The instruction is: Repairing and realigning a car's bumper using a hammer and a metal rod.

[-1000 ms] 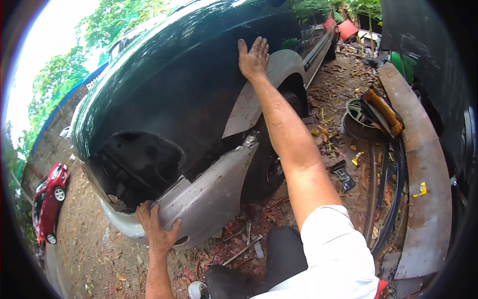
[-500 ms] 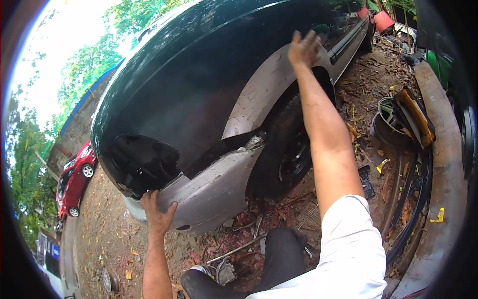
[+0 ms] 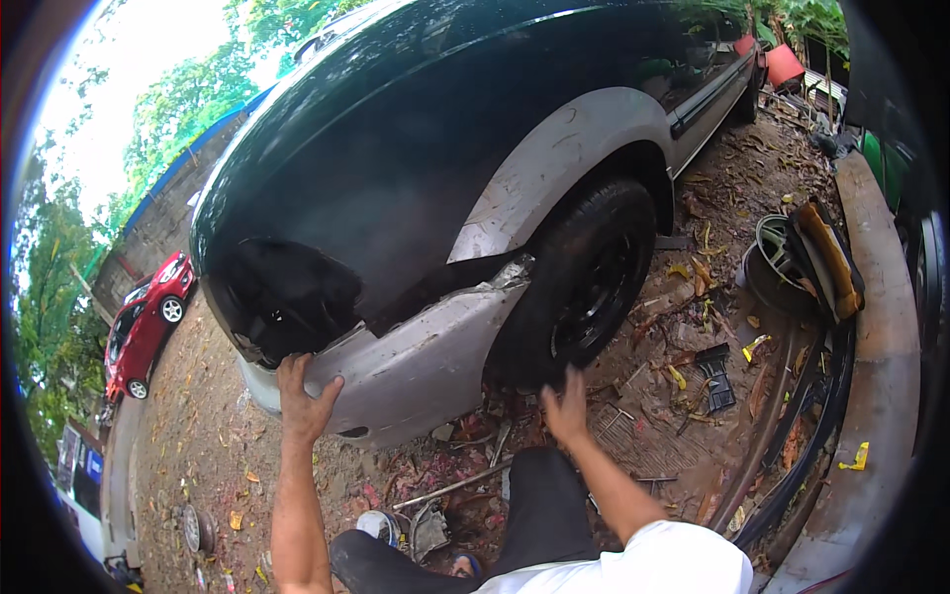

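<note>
A dark green car body (image 3: 376,148) with a grey wheel-arch trim (image 3: 569,148) fills the middle of the view. Its silver-grey bumper (image 3: 426,361) is scuffed and gaps away from the body, with a torn upper end near the black-rimmed wheel (image 3: 594,287). My left hand (image 3: 305,401) rests on the bumper's upper edge, just below the dark, hollow headlight opening (image 3: 287,297); its thumb is stretched out to the side. Low in front of the tyre hovers my right hand (image 3: 567,411), fingers apart and holding nothing.
Between my legs and the bumper lie a thin rod (image 3: 450,487) and a white can (image 3: 379,528). A loose wheel rim (image 3: 777,252), a black plastic piece (image 3: 714,376) and long black strips lie on the littered dirt at right. A red car (image 3: 148,317) stands far left.
My right hand has come down from the top of the wheel arch to the ground-side of the tyre. My left hand stays at the bumper edge. The view has shifted slightly.
</note>
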`<state>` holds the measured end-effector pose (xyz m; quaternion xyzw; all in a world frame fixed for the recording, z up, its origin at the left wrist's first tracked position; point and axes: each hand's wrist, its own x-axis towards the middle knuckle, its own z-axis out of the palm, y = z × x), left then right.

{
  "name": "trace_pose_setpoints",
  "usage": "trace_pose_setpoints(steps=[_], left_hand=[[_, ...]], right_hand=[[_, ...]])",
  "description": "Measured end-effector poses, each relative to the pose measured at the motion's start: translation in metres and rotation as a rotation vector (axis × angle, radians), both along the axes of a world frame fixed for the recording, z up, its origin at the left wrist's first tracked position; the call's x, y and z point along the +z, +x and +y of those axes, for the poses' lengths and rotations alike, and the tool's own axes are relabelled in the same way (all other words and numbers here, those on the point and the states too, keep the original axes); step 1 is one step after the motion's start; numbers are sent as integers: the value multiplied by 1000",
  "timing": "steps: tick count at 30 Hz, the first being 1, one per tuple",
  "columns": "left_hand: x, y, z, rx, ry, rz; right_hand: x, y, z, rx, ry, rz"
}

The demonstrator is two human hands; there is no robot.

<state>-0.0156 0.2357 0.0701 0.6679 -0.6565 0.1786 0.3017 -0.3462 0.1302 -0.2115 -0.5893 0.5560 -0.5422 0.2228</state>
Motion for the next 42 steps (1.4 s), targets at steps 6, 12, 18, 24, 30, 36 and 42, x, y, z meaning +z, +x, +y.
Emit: trace_pose_setpoints(steps=[6, 12, 18, 24, 30, 36, 42], left_hand=[[9, -4, 7, -41, 4, -30], [12, -4, 8, -65, -85, -53], [6, 15, 3, -150, -121, -70], [-23, 39, -11, -125, -259, -196], [-53, 59, -27, -65, -268, -173], [-57, 61, -38, 10, -344, 10], [-71, 56, -30, 82, -333, 112]], right_hand=[[-47, -17, 95, 557, 494, 522], [-6, -40, 63, 661, 439, 367], [21, -26, 63, 259, 392, 225], [-6, -75, 63, -111, 490, 325], [-41, -151, 123, -308, 631, -89], [-25, -137, 128, -220, 717, 332], [-45, -76, 94, 94, 871, 594]])
